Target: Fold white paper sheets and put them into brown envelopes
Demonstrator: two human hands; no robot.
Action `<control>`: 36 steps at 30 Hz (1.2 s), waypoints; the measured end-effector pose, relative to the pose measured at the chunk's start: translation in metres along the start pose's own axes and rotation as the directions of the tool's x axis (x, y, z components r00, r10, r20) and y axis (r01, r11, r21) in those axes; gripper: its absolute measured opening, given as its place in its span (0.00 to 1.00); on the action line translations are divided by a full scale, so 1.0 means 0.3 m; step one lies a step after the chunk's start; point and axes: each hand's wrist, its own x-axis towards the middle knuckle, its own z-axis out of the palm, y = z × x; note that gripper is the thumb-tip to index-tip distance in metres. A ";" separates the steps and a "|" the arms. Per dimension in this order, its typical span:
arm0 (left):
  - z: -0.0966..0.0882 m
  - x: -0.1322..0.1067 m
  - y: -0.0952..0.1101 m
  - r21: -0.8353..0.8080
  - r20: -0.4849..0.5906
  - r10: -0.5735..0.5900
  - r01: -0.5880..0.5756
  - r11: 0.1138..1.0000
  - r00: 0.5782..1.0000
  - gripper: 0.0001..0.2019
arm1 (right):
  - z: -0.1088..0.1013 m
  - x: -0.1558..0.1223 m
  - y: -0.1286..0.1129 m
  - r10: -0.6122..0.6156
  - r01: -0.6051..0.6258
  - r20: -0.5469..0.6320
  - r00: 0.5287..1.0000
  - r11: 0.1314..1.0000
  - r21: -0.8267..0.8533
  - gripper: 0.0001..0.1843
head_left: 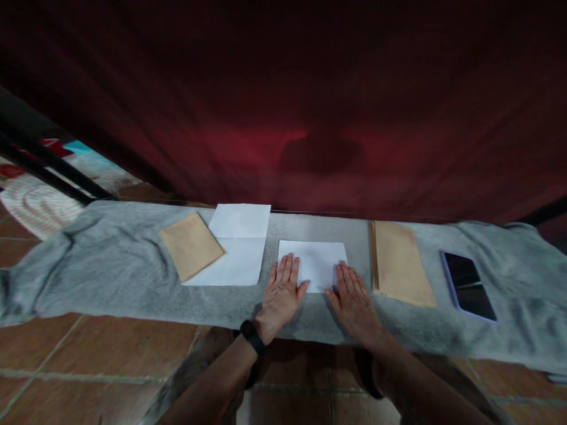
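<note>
My left hand (280, 295) lies flat, fingers stretched out, on the near left corner of a small folded white sheet (315, 260). My right hand (353, 298) lies flat in the same way on the sheet's near right corner. Both hands press the paper onto the grey cloth (110, 265) that covers a low bench. A black band sits on my left wrist. A larger white sheet (241, 245) with a fold crease lies to the left, with a brown envelope (190, 245) resting partly over its left edge.
A stack of brown envelopes (401, 262) lies just right of my right hand. A dark phone (469, 286) in a pale case lies further right. A dark red curtain (310, 106) hangs behind the bench. Brown floor tiles (88, 366) run below.
</note>
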 end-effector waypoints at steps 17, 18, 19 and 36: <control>-0.005 -0.004 -0.008 0.016 0.000 0.036 -0.036 0.999 0.999 0.37 | -0.017 -0.022 0.017 0.071 -0.071 -0.003 0.998 0.997 -0.019 0.40; -0.006 -0.003 -0.008 0.018 0.002 0.032 -0.032 0.999 0.999 0.37 | -0.020 -0.016 0.016 0.072 -0.072 0.002 0.997 0.997 -0.013 0.39; -0.007 -0.002 -0.007 0.019 0.004 0.027 -0.027 0.999 1.000 0.37 | -0.023 -0.009 0.015 0.070 -0.070 0.008 0.998 0.998 -0.005 0.39; -0.003 -0.001 -0.008 0.022 0.028 0.040 -0.041 0.999 0.999 0.34 | -0.007 0.133 -0.119 -0.132 0.104 0.144 0.981 0.977 0.186 0.30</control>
